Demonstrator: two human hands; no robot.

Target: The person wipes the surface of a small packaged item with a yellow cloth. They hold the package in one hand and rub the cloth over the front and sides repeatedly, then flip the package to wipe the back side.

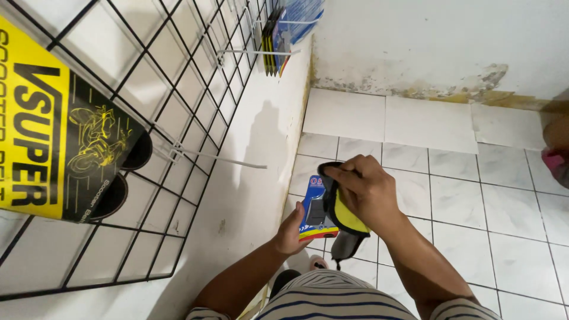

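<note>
Left hand [291, 232] fingers clamp the blue carded packet [314, 207] from below; right hand [366, 189] fingers clamp a yellow-black cloth [345, 216] against it, above the tiled floor [474, 195].

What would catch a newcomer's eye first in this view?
The big yellow and black cardboard package hanging on the black wire grid rack at left. Then, mid-frame over the white tiled floor, the left hand holds a small blue carded packet while the right hand presses a yellow and black cloth on it.
</note>
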